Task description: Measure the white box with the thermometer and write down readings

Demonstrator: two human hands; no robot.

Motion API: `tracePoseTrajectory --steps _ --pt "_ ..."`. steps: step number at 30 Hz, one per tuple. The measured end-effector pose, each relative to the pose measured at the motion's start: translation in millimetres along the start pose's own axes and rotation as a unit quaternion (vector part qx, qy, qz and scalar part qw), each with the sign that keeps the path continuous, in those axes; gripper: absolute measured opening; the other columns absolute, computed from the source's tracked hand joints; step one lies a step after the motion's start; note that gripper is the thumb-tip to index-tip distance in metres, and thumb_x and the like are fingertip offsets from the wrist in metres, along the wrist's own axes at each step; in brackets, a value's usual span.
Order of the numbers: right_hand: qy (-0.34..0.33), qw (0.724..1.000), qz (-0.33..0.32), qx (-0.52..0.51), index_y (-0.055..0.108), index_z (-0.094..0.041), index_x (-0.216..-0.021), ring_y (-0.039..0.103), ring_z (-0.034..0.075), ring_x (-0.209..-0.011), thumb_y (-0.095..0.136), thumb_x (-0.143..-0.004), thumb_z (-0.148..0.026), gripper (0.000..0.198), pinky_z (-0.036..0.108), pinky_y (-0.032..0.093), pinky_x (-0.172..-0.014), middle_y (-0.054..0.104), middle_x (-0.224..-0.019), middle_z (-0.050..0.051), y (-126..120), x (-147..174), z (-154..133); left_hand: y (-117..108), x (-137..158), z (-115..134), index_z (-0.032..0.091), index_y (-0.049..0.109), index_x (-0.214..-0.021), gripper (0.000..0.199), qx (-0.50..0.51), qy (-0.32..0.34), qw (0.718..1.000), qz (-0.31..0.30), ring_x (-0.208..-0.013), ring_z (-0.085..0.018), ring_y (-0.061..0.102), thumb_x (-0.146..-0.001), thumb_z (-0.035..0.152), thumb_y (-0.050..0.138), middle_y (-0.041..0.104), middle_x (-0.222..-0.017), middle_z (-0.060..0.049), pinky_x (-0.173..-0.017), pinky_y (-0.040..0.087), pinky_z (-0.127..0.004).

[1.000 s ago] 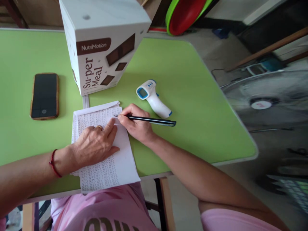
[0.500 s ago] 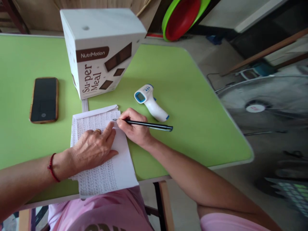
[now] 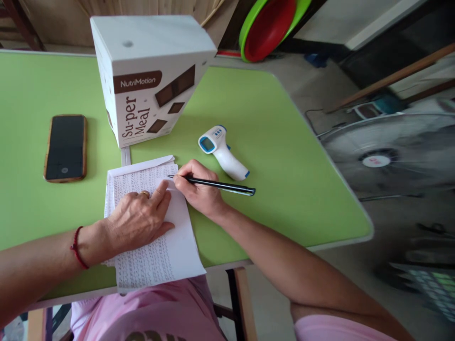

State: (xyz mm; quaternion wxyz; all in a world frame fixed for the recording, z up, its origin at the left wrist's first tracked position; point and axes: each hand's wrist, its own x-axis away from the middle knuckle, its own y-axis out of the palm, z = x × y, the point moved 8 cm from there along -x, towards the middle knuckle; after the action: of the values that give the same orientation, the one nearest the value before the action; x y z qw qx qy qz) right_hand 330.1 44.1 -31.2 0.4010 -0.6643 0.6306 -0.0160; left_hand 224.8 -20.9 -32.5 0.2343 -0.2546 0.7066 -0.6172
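Note:
A paper pad (image 3: 186, 251) covered in lines of handwriting lies at the near edge of the green table, its top sheets folded back. My left hand (image 3: 140, 218) rests flat on the pad with the fingers outstretched, the index fingertip close to the pen's point. Pinched in my right hand (image 3: 199, 189) is a black pen (image 3: 227, 185), its tip at the writing near the upper right of the page. The pen's rear end points right. Just beyond my right hand lies a white and blue infrared thermometer (image 3: 222, 151).
A tall white NutriMotion box (image 3: 149, 94) stands behind the pad. On the left lies a phone (image 3: 66, 148) in a brown case. A fan (image 3: 377, 158) is beyond the right edge of the green table (image 3: 284, 189). Red and green basins (image 3: 270, 31) lean at the back.
The pen tip and my right hand have shifted very slightly to the right. My left hand stays in place on the pad.

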Motion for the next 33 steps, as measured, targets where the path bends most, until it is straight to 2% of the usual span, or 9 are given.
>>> tracePoseTrajectory --steps 7,13,21,33 --pt "0.008 1.000 -0.002 -0.001 0.044 -0.024 -0.067 0.048 0.011 -0.051 0.056 -0.081 -0.024 0.018 0.025 0.042 -0.052 0.053 -0.054 -0.006 -0.4 0.7 1.8 0.1 -0.9 -0.3 0.006 0.056 -0.121 0.050 0.003 -0.002 1.000 0.001 -0.061 -0.020 0.066 -0.091 0.046 0.055 0.049 -0.140 -0.024 -0.047 0.051 -0.034" --pt "0.012 1.000 0.005 -0.003 0.045 -0.024 -0.066 0.047 0.010 -0.049 0.056 -0.080 -0.022 0.018 0.025 0.041 -0.050 0.052 -0.054 -0.006 -1.9 0.6 2.2 -0.3 0.1 -0.8 0.007 0.059 -0.119 0.049 0.002 -0.004 1.000 0.012 -0.061 -0.019 0.066 -0.092 0.048 0.054 0.049 -0.142 -0.021 -0.047 0.052 -0.035" --pt "0.002 1.000 0.027 -0.014 0.044 -0.023 -0.067 0.045 0.009 -0.049 0.056 -0.080 -0.020 0.018 0.025 0.039 -0.050 0.050 -0.054 -0.006 -4.9 2.4 1.7 -0.7 1.3 -0.5 0.007 0.059 -0.118 0.049 0.005 -0.002 1.000 0.021 -0.060 -0.019 0.065 -0.092 0.048 0.053 0.049 -0.142 -0.022 -0.046 0.051 -0.035" --pt "0.002 1.000 0.025 -0.007 0.043 -0.023 -0.065 0.043 0.008 -0.047 0.056 -0.078 -0.019 0.019 0.024 0.038 -0.049 0.049 -0.052 -0.007 -3.6 1.6 2.7 1.0 0.4 -1.1 0.008 0.058 -0.121 0.049 0.006 -0.007 1.000 -0.004 -0.062 -0.020 0.066 -0.094 0.048 0.049 0.046 -0.145 -0.021 -0.047 0.053 -0.035"
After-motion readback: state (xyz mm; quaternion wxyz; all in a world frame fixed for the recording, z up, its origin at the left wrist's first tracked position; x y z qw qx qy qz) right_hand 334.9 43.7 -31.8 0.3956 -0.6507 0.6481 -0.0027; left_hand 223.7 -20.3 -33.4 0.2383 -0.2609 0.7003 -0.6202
